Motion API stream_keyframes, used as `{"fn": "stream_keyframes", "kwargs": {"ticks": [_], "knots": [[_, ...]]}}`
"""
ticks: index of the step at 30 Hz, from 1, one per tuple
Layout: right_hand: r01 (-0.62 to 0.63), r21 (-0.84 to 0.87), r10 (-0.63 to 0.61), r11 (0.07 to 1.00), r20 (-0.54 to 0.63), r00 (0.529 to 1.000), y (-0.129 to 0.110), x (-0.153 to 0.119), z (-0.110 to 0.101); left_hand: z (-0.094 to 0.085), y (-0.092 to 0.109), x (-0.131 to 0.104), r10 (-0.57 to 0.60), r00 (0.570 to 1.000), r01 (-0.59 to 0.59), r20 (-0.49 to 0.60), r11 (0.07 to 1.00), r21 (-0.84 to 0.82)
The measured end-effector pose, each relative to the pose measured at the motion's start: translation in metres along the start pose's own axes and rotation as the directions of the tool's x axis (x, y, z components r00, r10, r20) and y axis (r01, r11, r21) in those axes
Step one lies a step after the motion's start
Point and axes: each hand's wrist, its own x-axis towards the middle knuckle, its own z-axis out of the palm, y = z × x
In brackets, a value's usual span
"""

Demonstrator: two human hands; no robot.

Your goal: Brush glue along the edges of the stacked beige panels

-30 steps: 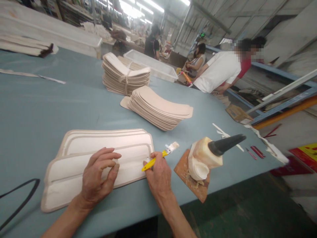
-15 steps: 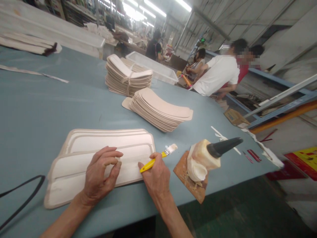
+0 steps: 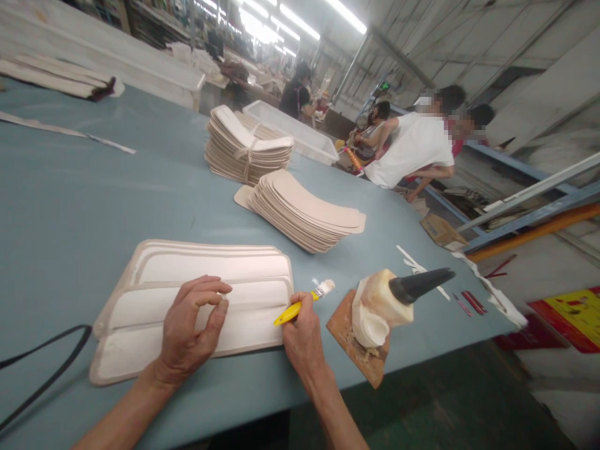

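My right hand (image 3: 304,334) grips a yellow-handled brush (image 3: 293,310) beside the right edge of the panels. White paste coats the brush's bristles, which point right, above the table. My left hand (image 3: 192,331) is over pale panels (image 3: 255,325) with beige borders, which lie overlapped on the table. Its thumb and index fingertips meet in a pinch; whatever is between them, if anything, is too small to make out. Right of the brush stands a cream plastic container (image 3: 382,300) with a dark cone-shaped part and white paste at its opening, on a brown board (image 3: 340,319).
A stack of beige pieces (image 3: 309,209) and a tied bundle (image 3: 248,147) stand farther back on the blue-grey table (image 3: 154,200). A black strap (image 3: 51,375) loops at the left. White strips (image 3: 422,269) lie at the right. Other people work beyond the table.
My right hand and the brush have moved slightly right, away from the panels' middle. My left hand keeps its pinch in nearly the same place. The view has shifted a little.
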Motion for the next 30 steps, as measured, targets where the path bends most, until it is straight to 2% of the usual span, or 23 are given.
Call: {"fn": "stream_keyframes", "kwargs": {"ticks": [2,5,8,12,19,26,30], "knots": [[-0.024,-0.017,0.024,1.0,-0.018,1.0,-0.009,-0.002,-0.002,0.0,0.0,0.0,-0.017,1.0,0.017,-0.01,1.0,0.008],[-0.099,-0.136,0.091,0.986,-0.066,0.994,-0.023,0.001,-0.001,0.0,0.0,0.0,-0.033,0.999,0.033,-0.014,0.999,0.012],[-0.143,-0.191,0.13,0.971,-0.077,0.988,-0.029,0.008,0.001,0.0,0.0,0.0,-0.045,0.999,0.045,-0.012,0.999,0.01],[-0.066,-0.097,0.065,0.993,-0.016,0.998,-0.018,0.019,-0.001,0.0,-0.001,0.0,-0.049,0.999,0.049,-0.004,0.999,0.001],[0.083,0.052,-0.088,0.995,0.091,0.992,-0.001,0.027,-0.018,0.001,-0.001,-0.001,-0.067,0.998,0.067,-0.015,0.998,-0.006],[-0.002,-0.071,0.005,0.998,0.034,0.999,-0.017,0.022,-0.007,0.001,-0.002,-0.002,-0.075,0.997,0.075,-0.029,0.997,-0.005],[0.023,-0.038,-0.021,0.999,0.048,0.999,-0.014,0.028,-0.005,0.0,-0.001,-0.001,-0.063,0.998,0.063,-0.027,0.998,-0.004]]}}
